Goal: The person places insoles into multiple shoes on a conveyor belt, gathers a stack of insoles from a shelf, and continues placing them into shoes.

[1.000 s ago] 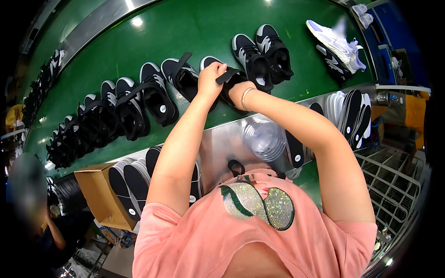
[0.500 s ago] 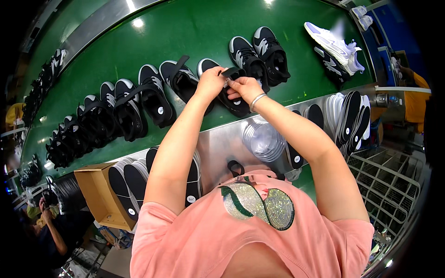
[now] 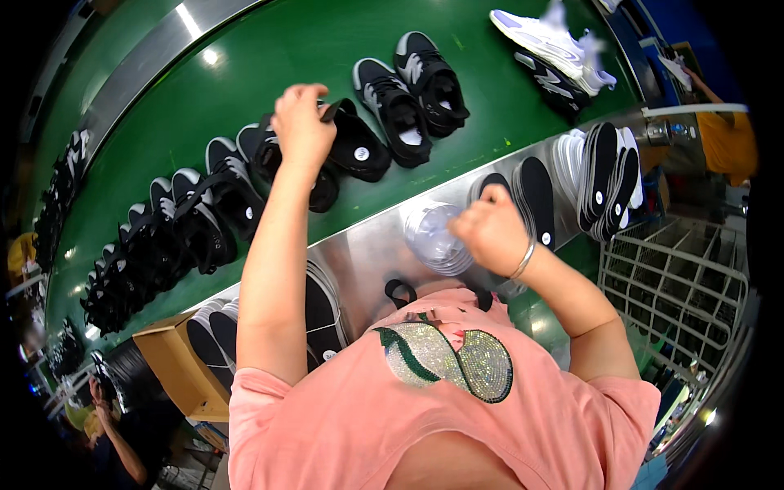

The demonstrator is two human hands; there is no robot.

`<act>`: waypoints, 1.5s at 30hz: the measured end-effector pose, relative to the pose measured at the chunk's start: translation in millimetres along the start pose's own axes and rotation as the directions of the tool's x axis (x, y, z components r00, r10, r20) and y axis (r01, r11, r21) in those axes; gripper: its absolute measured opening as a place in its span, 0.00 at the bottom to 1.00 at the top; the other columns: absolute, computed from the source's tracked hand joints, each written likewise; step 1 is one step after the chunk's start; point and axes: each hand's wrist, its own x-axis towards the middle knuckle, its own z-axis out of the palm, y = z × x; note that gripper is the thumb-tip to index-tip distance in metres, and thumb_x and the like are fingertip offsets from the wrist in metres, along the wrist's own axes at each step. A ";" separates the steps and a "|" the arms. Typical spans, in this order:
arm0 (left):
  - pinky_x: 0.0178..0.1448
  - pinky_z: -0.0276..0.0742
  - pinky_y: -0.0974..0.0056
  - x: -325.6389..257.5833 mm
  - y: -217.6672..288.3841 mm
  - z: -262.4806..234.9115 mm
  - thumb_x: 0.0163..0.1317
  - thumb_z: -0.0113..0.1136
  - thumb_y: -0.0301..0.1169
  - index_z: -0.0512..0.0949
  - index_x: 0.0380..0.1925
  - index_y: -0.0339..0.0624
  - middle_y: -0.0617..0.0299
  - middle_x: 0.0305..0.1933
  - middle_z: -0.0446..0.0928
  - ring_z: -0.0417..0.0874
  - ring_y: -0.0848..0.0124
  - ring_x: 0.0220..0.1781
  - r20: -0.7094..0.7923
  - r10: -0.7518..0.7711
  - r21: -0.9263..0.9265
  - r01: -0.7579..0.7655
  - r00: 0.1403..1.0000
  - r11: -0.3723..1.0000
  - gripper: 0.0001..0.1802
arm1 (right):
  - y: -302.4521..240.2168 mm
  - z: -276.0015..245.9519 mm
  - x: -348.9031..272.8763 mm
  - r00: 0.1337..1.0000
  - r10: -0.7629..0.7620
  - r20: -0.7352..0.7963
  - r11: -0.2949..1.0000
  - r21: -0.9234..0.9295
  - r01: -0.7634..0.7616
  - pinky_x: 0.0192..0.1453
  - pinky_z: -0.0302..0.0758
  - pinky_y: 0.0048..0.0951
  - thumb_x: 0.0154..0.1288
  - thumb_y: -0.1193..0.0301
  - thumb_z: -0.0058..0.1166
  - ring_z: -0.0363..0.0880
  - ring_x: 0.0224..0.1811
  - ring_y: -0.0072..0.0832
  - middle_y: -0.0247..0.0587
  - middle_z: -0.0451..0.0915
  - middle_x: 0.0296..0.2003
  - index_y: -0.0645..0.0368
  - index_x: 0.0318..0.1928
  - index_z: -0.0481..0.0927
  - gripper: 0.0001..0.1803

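Note:
My left hand (image 3: 302, 126) reaches over a row of black sneakers, fingers closed on the black strap (image 3: 333, 110) of one sneaker (image 3: 359, 147). That sneaker gapes toward me and shows a round white sticker inside. Over the metal ledge, my right hand (image 3: 492, 235) is curled, wearing a bracelet at the wrist. Its fingertips are at the edge of a stack of clear round plastic pieces (image 3: 433, 241); whether anything is pinched there is hidden. Just beyond the right hand lie black insoles (image 3: 535, 196). A pair of black and grey sneakers (image 3: 408, 102) stands right of the strap.
More black sneakers (image 3: 196, 220) line the green table (image 3: 245, 57) to the left. White and lilac sneakers (image 3: 543, 41) lie at the far right. Insole stacks (image 3: 600, 175) and a cardboard box (image 3: 184, 367) flank the metal ledge. A wire rack (image 3: 678, 286) stands at right; other people are at the sides.
My hands have parted from one sneaker. The right has come down to the clear plastic stack; the left has moved leftward with the strap. The view has shifted a little.

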 end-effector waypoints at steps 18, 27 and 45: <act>0.45 0.67 0.54 -16.5 85.8 77.5 0.41 0.53 0.21 0.64 0.36 0.35 0.47 0.36 0.69 0.69 0.51 0.42 0.176 0.081 -0.187 -0.047 0.981 0.981 0.19 | 102.9 47.2 56.8 0.851 0.411 -0.326 0.907 0.052 -0.418 0.46 0.69 0.37 0.47 0.73 0.52 0.68 0.45 0.38 0.39 0.71 0.38 0.53 0.40 0.71 0.16; 0.53 0.64 0.56 -16.9 83.9 76.7 0.40 0.57 0.23 0.59 0.50 0.35 0.50 0.45 0.68 0.66 0.55 0.51 0.250 0.098 -0.174 -0.055 0.963 0.983 0.33 | 160.3 48.1 76.8 0.839 0.484 -0.246 0.833 -0.162 -0.528 0.35 0.69 0.37 0.46 0.74 0.51 0.69 0.43 0.35 0.36 0.73 0.37 0.54 0.32 0.75 0.09; 0.51 0.58 0.55 -34.5 94.4 106.7 0.41 0.56 0.23 0.59 0.50 0.40 0.57 0.44 0.70 0.67 0.62 0.50 0.220 0.133 0.057 -0.149 0.966 0.987 0.32 | 131.9 22.3 93.0 0.846 0.298 0.443 -0.277 0.888 -0.367 0.14 0.48 0.20 0.56 0.69 0.50 0.50 0.11 0.14 0.23 0.56 0.11 0.53 0.17 0.65 0.13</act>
